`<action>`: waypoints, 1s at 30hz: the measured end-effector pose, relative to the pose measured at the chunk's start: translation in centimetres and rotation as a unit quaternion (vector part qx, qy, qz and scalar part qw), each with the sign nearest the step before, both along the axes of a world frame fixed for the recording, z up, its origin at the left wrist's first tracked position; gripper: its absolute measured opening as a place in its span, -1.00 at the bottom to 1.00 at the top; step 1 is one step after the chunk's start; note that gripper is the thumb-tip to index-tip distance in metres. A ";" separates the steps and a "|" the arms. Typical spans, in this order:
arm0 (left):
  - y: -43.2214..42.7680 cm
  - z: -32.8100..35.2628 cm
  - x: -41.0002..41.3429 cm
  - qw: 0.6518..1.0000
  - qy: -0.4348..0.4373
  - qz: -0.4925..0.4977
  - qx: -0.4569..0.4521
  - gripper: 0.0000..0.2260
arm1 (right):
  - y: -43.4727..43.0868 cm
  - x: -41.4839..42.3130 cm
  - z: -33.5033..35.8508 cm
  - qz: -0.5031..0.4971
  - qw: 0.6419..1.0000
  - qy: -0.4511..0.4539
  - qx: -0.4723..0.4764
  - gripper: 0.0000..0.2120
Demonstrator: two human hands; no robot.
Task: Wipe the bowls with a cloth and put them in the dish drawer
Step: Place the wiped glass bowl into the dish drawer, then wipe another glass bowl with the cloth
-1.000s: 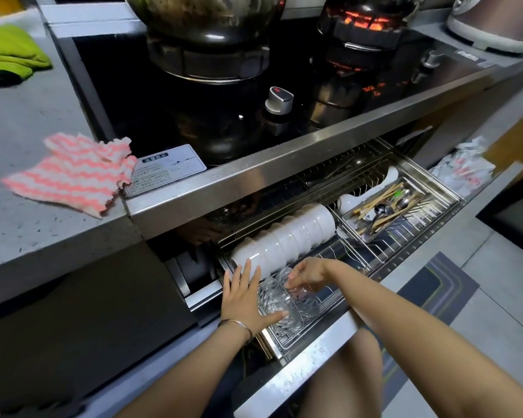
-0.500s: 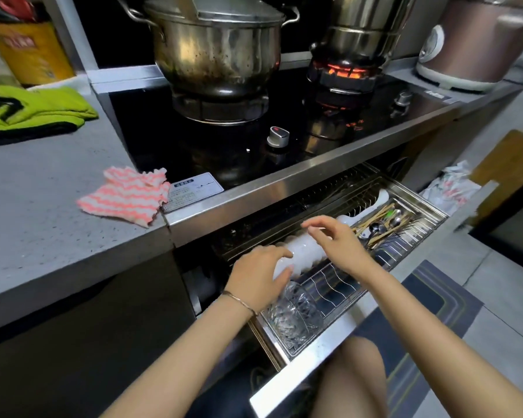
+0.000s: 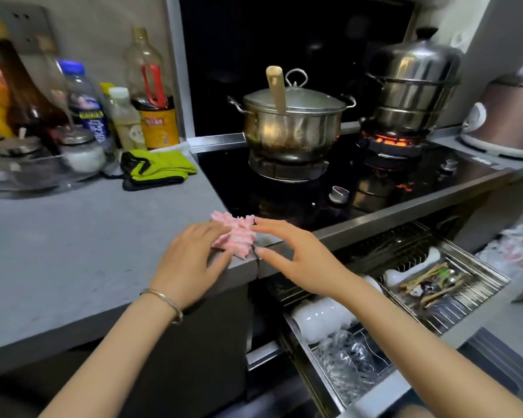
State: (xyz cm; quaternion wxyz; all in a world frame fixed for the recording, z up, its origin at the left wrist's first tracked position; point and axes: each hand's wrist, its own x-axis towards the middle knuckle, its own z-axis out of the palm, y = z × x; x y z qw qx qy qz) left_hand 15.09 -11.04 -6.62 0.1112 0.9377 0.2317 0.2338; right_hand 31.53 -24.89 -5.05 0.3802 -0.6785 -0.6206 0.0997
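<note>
Left hand (image 3: 191, 260), right hand (image 3: 296, 257) up from dish drawer (image 3: 384, 390), fingers loose at the cloth (image 3: 239, 236)

Home kitchen. You face a grey tabletop (image 3: 73, 236) abutting a black gas hob (image 3: 314, 194) on which a lidded pot (image 3: 290, 128) and a steamer (image 3: 414, 92) over a lit burner (image 3: 387, 143) stand; sauce bottles (image 3: 151, 95) line the tabletop's far edge, and a pulled-out dish drawer (image 3: 384, 393) holds bowls (image 3: 320, 319) and cutlery (image 3: 429, 285).
</note>
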 end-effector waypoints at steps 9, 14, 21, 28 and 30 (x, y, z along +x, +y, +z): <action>2.4 -0.1 -4.0 0.999 0.001 0.038 -0.020 -0.43 | 5.6 -2.8 0.1 -0.015 0.985 -0.146 -0.094 -0.65; 2.9 0.5 -5.0 0.998 -0.016 0.035 -0.048 -0.38 | 7.3 -3.2 0.1 -0.052 0.957 -0.263 -0.108 -0.76; 3.2 2.6 -6.2 0.975 -0.103 0.061 -0.185 -0.46 | 8.5 -4.2 5.0 0.032 0.998 -0.011 -0.053 -0.72; 3.5 6.2 -11.3 0.824 -0.337 0.019 -0.455 -0.86 | 10.7 -9.0 7.9 0.170 0.910 0.365 -0.095 -0.70; 3.8 7.0 -13.4 0.831 -0.357 0.043 -0.425 -0.88 | 11.3 -10.4 7.5 0.194 0.880 0.419 -0.116 -0.67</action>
